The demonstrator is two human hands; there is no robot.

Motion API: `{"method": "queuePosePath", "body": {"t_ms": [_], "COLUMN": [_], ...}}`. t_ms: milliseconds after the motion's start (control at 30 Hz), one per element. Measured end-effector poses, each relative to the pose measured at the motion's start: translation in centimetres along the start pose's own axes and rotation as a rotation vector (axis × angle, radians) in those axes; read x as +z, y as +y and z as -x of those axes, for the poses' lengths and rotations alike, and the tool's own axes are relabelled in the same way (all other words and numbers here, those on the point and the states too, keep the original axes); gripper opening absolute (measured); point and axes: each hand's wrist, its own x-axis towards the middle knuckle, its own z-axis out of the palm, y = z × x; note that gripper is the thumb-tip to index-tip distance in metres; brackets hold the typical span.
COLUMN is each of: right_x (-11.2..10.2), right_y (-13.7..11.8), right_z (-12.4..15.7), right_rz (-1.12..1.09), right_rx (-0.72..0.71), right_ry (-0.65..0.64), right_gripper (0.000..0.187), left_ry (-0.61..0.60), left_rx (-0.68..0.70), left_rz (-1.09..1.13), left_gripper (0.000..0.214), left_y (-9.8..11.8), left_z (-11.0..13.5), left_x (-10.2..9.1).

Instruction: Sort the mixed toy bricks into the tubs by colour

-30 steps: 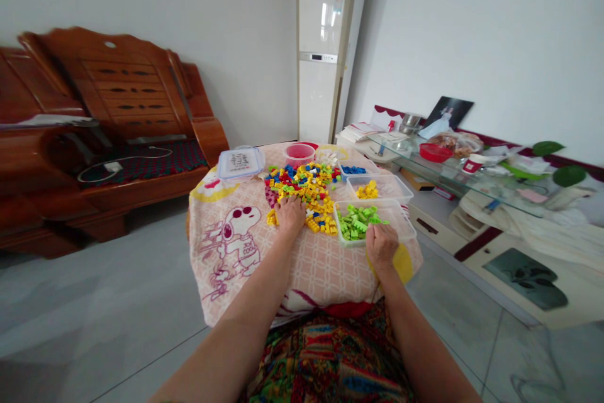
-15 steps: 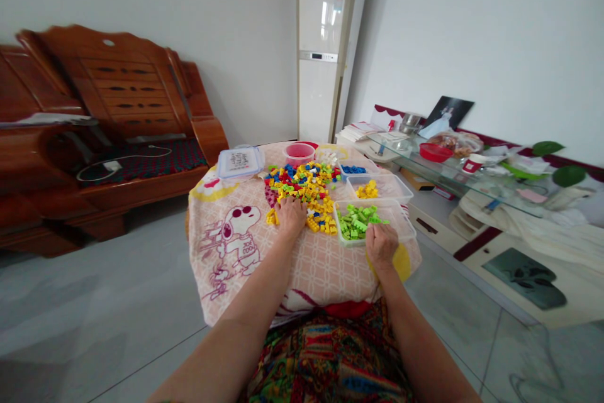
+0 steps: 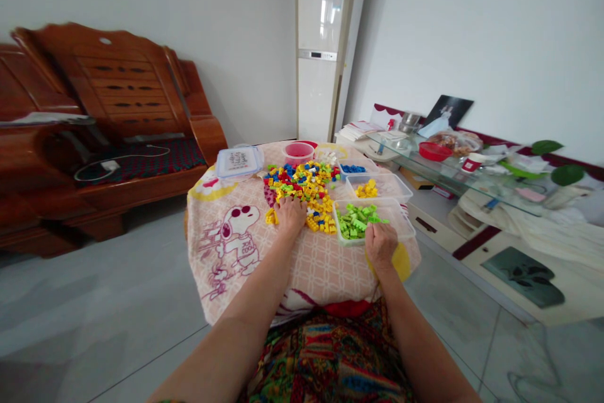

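Observation:
A heap of mixed coloured bricks [image 3: 304,189] lies on a small table under a pink cartoon cloth [image 3: 236,246]. My left hand [image 3: 290,213] rests palm down on the near edge of the heap, fingers spread among the bricks. My right hand [image 3: 381,243] is at the near rim of a clear tub of green bricks [image 3: 361,219], fingers curled; what they hold is hidden. Behind it stand a tub of yellow bricks [image 3: 370,189] and a tub of blue bricks [image 3: 353,170].
A lidded clear box [image 3: 238,161], a red bowl [image 3: 299,153] and a yellow-rimmed bowl [image 3: 330,153] stand at the table's far side. A wooden bench [image 3: 108,132] is to the left, a glass shelf with clutter [image 3: 453,164] to the right, a tall white cabinet [image 3: 323,44] behind.

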Motion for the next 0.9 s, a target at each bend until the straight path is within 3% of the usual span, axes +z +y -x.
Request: {"method": "queuePosePath", "body": {"t_ms": [300,433,533,633,767,900], "right_x": [-0.1,-0.1,-0.1,-0.1,0.0,-0.1], "right_y": [-0.1,-0.1,-0.1,0.0,0.0,0.0], "right_z": [0.0,0.0,0.0,0.0,-0.1,-0.1], "right_rz": [-0.011,-0.022,-0.025,-0.020,-0.018,-0.029], "right_rx": [0.000,0.002,-0.002,-0.007,-0.006,-0.002], "right_ry": [-0.001,0.002,0.011,0.014,0.009,-0.005], "right_gripper": [0.039,0.039,0.039,0.039,0.040,0.039], "left_ry": [0.040,0.158,0.267,0.296,0.212,0.092], "left_rx": [0.014,0.060,0.215,0.463,0.754,0.911], "left_rz": [0.059,0.194,0.367,0.519,0.607,0.617], "left_gripper": [0.039,0.032,0.033,0.037,0.044,0.045], "left_y": [-0.2,-0.8,-0.4,1.1,3.9,5.2], "left_z": [0.0,-0.3,-0.2,0.8,3.0,4.1], "left_x": [0.5,1.0,1.7,2.2,2.3,2.1]}}
